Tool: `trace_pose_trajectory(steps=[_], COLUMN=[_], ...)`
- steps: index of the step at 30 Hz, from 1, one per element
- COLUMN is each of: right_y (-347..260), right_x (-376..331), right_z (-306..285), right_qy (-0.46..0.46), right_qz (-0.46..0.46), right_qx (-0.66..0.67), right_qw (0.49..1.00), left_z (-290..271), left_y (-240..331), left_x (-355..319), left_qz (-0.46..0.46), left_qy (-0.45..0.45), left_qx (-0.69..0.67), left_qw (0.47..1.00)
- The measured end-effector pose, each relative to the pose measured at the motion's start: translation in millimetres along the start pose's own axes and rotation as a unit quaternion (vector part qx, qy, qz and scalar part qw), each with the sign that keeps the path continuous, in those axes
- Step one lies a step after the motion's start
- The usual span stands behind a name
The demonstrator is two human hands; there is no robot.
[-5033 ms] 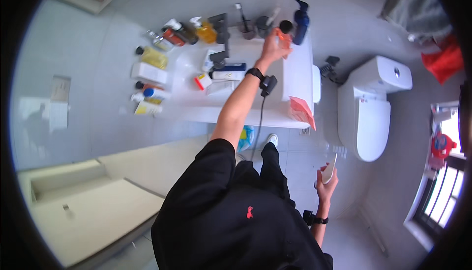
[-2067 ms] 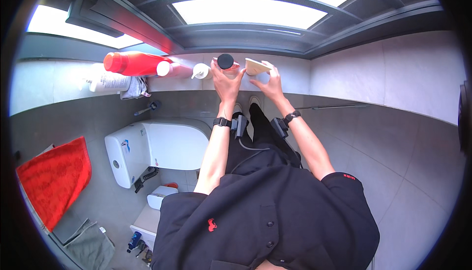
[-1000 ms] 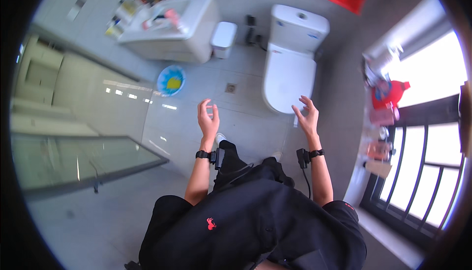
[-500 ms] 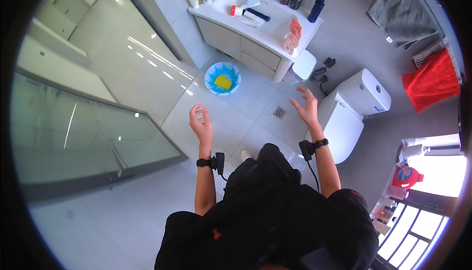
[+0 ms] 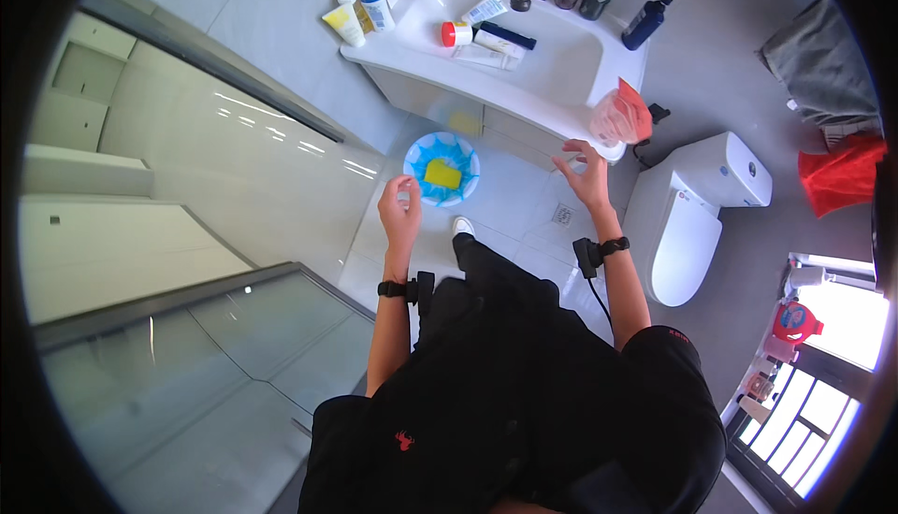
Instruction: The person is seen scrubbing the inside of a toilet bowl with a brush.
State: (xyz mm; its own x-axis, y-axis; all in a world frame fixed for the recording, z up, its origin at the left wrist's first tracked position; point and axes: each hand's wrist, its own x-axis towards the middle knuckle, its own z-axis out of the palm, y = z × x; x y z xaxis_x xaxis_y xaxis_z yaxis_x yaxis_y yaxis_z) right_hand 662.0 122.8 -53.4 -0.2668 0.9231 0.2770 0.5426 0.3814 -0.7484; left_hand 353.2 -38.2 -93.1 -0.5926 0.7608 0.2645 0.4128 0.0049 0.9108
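My left hand [image 5: 400, 215] is raised in the air with curled fingers apart from the thumb, holding nothing. It appears beside a round bin [image 5: 474, 163] lined with a blue bag, which has a yellow piece [image 5: 442, 174] in it. My right hand [image 5: 588, 179], also empty and open, hangs just short of the washbasin counter's right front corner. Closest to it on that corner is a clear pouch [image 5: 617, 119] with an orange-red top. Inside the white basin [image 5: 566, 60] lie a red-lidded jar [image 5: 456, 34], a dark blue tube [image 5: 506, 38] and several white tubes [image 5: 485, 10].
Bottles and a yellow tube [image 5: 344, 25] crowd the counter's left end; a dark pump bottle [image 5: 646, 20] stands at its right. The toilet [image 5: 687, 243] is to my right. A glass panel [image 5: 187, 374] stands at left. My white shoe [image 5: 462, 226] shows on the tiled floor.
I have moved nearer the washbasin, so counter and bin look larger. My right hand is now close to the counter corner. Both hands remain empty.
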Motion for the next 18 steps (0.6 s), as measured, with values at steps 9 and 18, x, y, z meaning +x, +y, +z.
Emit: trace_pose_trajectory(steps=[9,18], right_y=[-41.9,-59.5], right_x=[60.5,40.2], right_z=[73.6,84.8], right_qy=[-0.003,0.019], right_qz=[0.05,0.171], right_qx=[-0.03,-0.037], right_qw=[0.998,0.984], left_z=[45.0,192.2], left_y=[-17.7,-88.5], left_x=[193.3,357.9], left_qz=[0.092,0.16], left_qy=[-0.115,-0.295], left_qx=[0.047,0.266], left_qw=[0.988,0.904])
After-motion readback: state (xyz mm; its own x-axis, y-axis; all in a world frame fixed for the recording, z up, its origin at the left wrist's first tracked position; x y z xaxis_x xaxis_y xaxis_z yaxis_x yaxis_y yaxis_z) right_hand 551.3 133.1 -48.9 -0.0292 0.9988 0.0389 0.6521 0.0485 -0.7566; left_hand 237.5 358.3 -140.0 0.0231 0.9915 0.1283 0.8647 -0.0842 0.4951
